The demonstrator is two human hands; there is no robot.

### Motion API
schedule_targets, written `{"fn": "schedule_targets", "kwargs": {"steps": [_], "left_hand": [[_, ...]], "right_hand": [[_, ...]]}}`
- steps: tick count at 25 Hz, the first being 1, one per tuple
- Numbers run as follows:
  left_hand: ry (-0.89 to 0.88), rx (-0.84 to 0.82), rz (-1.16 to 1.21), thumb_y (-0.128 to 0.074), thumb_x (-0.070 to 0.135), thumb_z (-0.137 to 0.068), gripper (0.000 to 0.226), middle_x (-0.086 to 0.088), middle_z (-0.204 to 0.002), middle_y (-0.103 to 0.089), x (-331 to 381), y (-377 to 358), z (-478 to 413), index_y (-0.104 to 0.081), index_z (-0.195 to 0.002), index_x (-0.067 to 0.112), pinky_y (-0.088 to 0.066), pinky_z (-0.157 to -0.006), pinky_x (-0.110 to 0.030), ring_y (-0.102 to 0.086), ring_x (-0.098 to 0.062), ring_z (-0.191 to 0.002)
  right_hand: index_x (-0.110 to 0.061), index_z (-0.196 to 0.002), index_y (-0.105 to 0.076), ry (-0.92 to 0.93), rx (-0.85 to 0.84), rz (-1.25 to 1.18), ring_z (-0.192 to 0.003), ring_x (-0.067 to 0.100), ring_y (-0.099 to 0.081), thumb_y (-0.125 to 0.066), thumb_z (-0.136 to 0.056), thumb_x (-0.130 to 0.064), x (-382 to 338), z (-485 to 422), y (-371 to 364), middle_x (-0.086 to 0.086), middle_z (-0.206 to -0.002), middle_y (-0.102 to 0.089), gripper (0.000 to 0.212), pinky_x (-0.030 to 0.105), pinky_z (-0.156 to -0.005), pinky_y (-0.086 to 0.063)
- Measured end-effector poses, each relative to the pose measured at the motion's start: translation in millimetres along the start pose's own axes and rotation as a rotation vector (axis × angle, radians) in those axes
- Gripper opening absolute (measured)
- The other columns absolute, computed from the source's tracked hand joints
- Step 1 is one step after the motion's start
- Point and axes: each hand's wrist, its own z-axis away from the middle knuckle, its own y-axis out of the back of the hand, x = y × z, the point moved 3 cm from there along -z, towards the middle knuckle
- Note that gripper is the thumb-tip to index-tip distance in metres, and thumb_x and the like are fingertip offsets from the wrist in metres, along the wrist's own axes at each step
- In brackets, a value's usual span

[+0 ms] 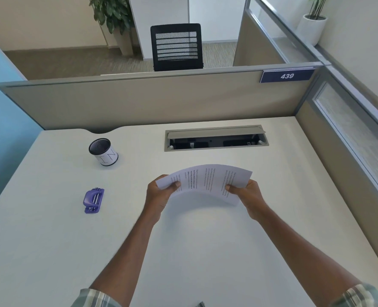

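Observation:
A printed sheet of paper (pixel 205 180) hangs above the white desk (pixel 50 240), bowed upward in an arch. My left hand (pixel 159 196) pinches its left end, thumb on top. At the right end, my right hand (pixel 247 196) pinches the sheet the same way. Text lines run across the page; they are too small to read. The paper casts a soft shadow on the desk below.
A purple hole punch (pixel 93 200) lies on the left of the desk. A mesh cup (pixel 103 151) with a white label stands behind it. An open cable tray (pixel 215 139) is set into the desk's back. Partition walls (pixel 139 100) enclose the back and right.

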Motion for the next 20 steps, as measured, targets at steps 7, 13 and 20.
{"fn": "schedule_targets", "kwargs": {"steps": [7,13,20], "left_hand": [[0.080,0.075,0.070,-0.091,0.018,-0.087,0.031,0.000,-0.109,-0.085,8.0,9.8,-6.9,-0.079,-0.115,0.021,-0.061,-0.081,-0.036,-0.079,-0.028,-0.103],[0.146,0.038,0.303,-0.090,0.015,-0.085,0.035,-0.003,-0.119,-0.084,13.3,26.3,-9.4,-0.079,-0.118,0.021,-0.064,-0.093,-0.049,-0.077,-0.028,-0.112],[0.277,0.075,0.521,-0.092,0.017,-0.080,0.040,0.005,-0.108,-0.086,3.9,9.4,-3.8,-0.079,-0.116,0.028,-0.064,-0.085,-0.046,-0.074,-0.022,-0.111]], "right_hand": [[-0.013,-0.116,-0.082,0.016,-0.057,0.082,-0.105,0.029,-0.082,-0.082,-0.092,0.002,-11.3,-2.0,8.2,0.002,-0.112,-0.086,0.028,0.035,-0.088,-0.067],[-0.009,-0.120,-0.078,0.023,-0.097,0.047,-0.106,0.026,-0.083,-0.082,-0.094,-0.008,-16.3,-3.9,22.4,0.008,-0.113,-0.086,0.026,0.041,-0.094,-0.064],[-0.012,-0.110,-0.077,-0.016,-0.104,-0.254,-0.105,0.029,-0.082,-0.081,-0.094,-0.006,-17.5,0.6,-9.3,0.014,-0.110,-0.084,0.018,0.037,-0.092,-0.066]]}}
